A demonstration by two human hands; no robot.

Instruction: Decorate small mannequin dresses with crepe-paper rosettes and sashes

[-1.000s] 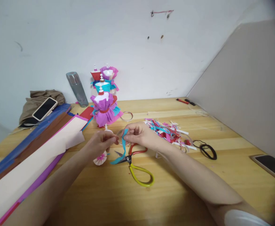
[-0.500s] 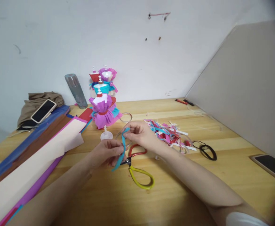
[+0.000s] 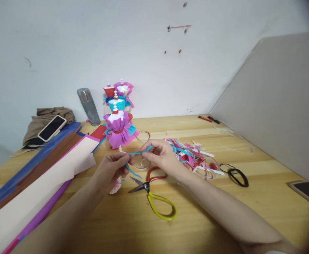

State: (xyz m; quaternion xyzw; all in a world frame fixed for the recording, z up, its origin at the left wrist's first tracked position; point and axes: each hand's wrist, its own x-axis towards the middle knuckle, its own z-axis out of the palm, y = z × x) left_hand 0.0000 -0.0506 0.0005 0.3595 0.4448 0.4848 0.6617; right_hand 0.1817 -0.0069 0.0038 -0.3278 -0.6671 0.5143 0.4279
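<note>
A narrow turquoise crepe-paper strip (image 3: 135,153) is stretched level between my two hands. My left hand (image 3: 113,168) pinches it near one end, and a loose tail of it hangs below those fingers. My right hand (image 3: 161,157) grips the other part between thumb and fingertips. Just below lie scissors (image 3: 145,187) with one red and one yellow handle, blades parted, flat on the table. A pale pinkish piece (image 3: 115,187) shows partly under my left hand; its kind is unclear. Behind the hands stands a small mannequin (image 3: 117,128) in a purple ruffled paper dress.
More dressed mannequins (image 3: 124,88) stand behind. Colourful paper scraps (image 3: 190,155) are heaped to the right, near a black cord loop (image 3: 237,178). Long paper sheets (image 3: 45,180) cover the left side. A bottle (image 3: 88,107), tape rings (image 3: 143,135) and phones (image 3: 52,128) lie or stand around.
The turquoise strip went from hanging slanted to being drawn level between my hands. My left hand moved left and up, uncovering the scissor blades. The camera view tilted slightly upward.
</note>
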